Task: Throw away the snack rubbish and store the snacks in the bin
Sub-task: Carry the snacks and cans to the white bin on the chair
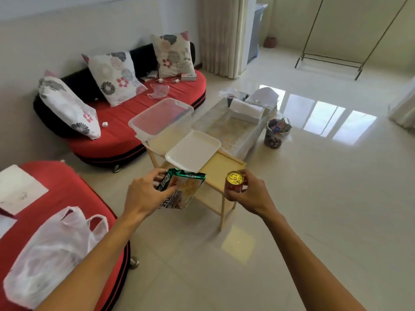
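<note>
My left hand (143,194) grips a green and white snack bag (182,190) by its upper left edge, holding it over the near end of a small wooden table (221,167). My right hand (249,194) holds a red can with a gold pull-tab lid (234,182) upright above the table's near right corner. A clear plastic storage bin (160,118) stands open on the table's far left, and its white lid (193,151) lies beside it. A small waste bin (275,133) full of rubbish sits on the floor to the right of the tables.
A glass-topped coffee table (229,129) with tissues and papers stands beyond the wooden one. A red sofa (139,117) with floral cushions lines the left wall. A second red seat (74,198) at near left carries a white plastic bag (51,254). A clothes rack (332,59) stands far right.
</note>
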Motion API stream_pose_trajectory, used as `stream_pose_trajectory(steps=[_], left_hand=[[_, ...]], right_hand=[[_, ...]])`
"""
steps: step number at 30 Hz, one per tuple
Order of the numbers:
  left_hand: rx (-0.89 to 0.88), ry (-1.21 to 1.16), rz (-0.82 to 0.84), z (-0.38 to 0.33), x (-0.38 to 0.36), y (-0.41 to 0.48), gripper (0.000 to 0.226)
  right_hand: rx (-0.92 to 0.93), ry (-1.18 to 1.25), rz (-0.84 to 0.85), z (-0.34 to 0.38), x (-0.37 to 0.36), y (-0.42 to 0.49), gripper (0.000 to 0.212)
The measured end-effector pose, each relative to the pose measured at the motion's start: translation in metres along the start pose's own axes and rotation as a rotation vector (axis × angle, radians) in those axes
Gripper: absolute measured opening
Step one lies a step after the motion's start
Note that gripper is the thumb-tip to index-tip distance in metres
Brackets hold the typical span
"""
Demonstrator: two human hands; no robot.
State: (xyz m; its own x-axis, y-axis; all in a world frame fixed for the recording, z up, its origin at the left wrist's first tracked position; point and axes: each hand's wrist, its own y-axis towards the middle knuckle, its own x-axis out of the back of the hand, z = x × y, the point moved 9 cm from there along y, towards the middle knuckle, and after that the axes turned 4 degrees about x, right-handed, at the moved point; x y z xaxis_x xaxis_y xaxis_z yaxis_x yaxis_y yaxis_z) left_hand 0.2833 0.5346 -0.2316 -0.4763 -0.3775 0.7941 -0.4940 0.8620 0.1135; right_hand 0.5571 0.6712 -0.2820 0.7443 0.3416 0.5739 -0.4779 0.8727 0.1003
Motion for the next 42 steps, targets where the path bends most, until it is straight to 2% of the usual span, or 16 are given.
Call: stream_pose_trajectory(steps=[5, 11, 19, 27, 34, 42], left_hand=[[0.003, -0.034, 0.003, 0.039, -0.004, 0.11, 0.048], [-0.05, -0.087, 0.016, 0.062, 0.004, 0.255, 0.047], [-0.126, -0.061, 0.111, 0.088, -0.02, 0.4, 0.052], [-0.178, -0.061, 0.186, 0.092, -0.118, 0.475, 0.05], [-0.192, -0.084, 0.271, 0.112, -0.191, 0.516, 0.046], [-0.116, -0.184, 0.337, 0.143, -0.2, 0.556, 0.049]], right_hand=[[-0.06, -0.055, -0.037, -0.012, -0.036, 0.095, 0.063], [-0.19, -0.144, -0.131, -0.036, -0.07, 0.19, 0.055], [-0.383, -0.211, -0.196, -0.088, -0.104, 0.275, 0.051], [-0.548, -0.261, -0.215, -0.168, -0.135, 0.345, 0.041], [-0.737, -0.215, -0.24, -0.248, -0.18, 0.357, 0.039], [-0.866, -0.22, -0.179, -0.274, -0.224, 0.354, 0.047]])
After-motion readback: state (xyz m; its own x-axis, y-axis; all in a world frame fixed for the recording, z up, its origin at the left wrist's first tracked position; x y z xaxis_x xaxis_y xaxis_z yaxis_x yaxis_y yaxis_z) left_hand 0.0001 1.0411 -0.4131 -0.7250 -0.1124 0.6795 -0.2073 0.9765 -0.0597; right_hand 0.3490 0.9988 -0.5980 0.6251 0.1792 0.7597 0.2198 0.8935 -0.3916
